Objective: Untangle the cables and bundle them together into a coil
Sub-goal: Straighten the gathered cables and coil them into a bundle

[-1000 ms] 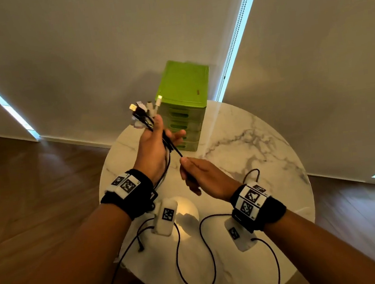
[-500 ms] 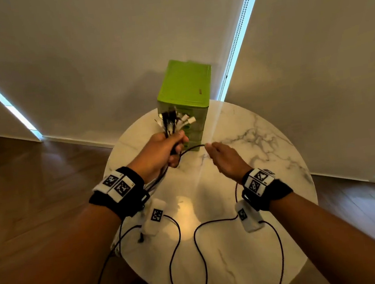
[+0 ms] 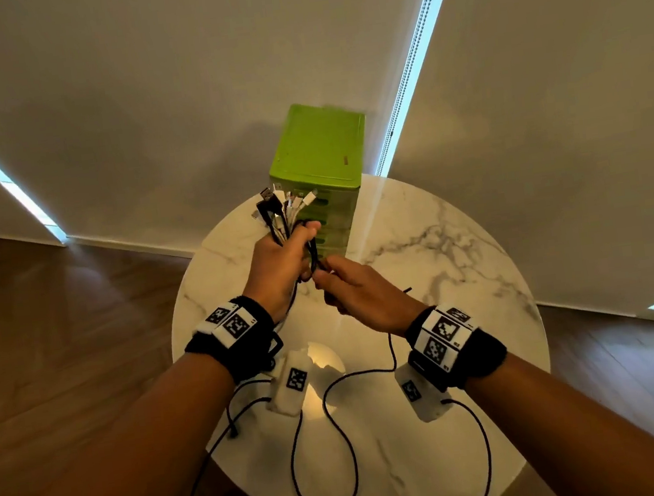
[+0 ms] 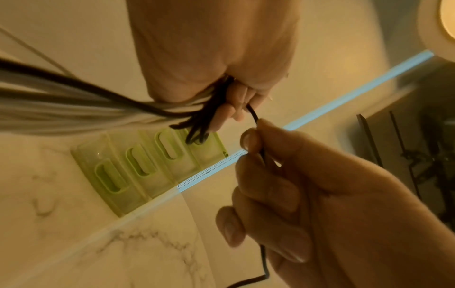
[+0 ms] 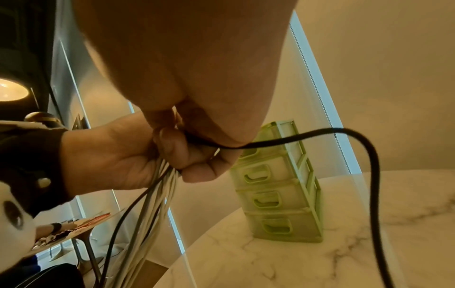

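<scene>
My left hand grips a bundle of black and white cables above the marble table, their plugs fanning upward. In the left wrist view the cables run through my fist, and the right wrist view shows the strands hanging below it. My right hand is close to the right of the left one and pinches a black cable between thumb and forefinger. This black cable arcs out and drops toward the table.
A green drawer box stands at the far edge of the round marble table. Black wrist-device leads loop over the table's near part. Wooden floor surrounds the table, with walls behind.
My right hand swung out to the right, then returned to meet the left hand, pulling the black cable around the bundle. The left hand tilted and rose slightly with the bundle.
</scene>
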`<state>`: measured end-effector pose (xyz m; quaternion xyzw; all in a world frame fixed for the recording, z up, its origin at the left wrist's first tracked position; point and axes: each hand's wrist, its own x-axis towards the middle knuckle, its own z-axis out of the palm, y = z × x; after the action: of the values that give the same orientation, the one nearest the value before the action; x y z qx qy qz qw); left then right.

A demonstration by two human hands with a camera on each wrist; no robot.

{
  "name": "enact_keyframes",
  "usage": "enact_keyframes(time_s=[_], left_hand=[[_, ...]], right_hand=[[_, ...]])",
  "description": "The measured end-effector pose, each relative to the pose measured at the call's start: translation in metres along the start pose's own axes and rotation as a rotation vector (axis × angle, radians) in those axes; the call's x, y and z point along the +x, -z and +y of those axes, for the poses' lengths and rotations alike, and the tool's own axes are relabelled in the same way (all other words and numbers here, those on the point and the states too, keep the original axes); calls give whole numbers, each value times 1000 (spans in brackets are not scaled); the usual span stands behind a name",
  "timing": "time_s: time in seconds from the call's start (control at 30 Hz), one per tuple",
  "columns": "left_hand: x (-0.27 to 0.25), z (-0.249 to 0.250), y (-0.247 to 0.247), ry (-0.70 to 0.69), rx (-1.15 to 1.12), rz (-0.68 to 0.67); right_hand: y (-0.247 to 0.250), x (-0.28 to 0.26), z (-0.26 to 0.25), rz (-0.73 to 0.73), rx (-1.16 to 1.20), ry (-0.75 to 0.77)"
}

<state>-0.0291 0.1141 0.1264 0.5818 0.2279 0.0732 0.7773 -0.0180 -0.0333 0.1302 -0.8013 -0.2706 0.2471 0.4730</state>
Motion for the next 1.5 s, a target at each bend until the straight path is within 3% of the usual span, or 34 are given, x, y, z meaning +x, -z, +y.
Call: enact_keyframes(time_s=[0.23, 0.4, 0.53, 0.6, 0.7, 0.8, 0.87, 1.13, 1.33, 1.5], left_hand=[[22, 9, 11, -128, 10, 217], [30, 25, 24, -151, -134, 202], [22, 22, 24, -132, -260, 59], [14, 16, 19, -105, -159, -31], [1, 2, 7, -38, 42, -129], [-10, -12, 0, 69, 188, -178], [-14, -20, -1, 154, 212, -187], [-6, -10, 5, 254, -114, -224], [7, 3, 1, 130, -176, 31], [25, 29, 17, 13, -263, 174]], right_hand=[[-3, -24, 31, -171, -121, -172], [2, -42, 72, -195, -59, -192], [10, -37, 88, -218, -172, -400], [16, -27, 85, -132, -268, -453], [23, -8, 67, 122, -302, -364], [21, 12, 41, 346, -108, -242], [18, 18, 24, 367, 23, -128], [4, 14, 1, 148, 26, 52], [-7, 3, -1, -42, 172, -23], [-14, -24, 40, -250, 12, -129]])
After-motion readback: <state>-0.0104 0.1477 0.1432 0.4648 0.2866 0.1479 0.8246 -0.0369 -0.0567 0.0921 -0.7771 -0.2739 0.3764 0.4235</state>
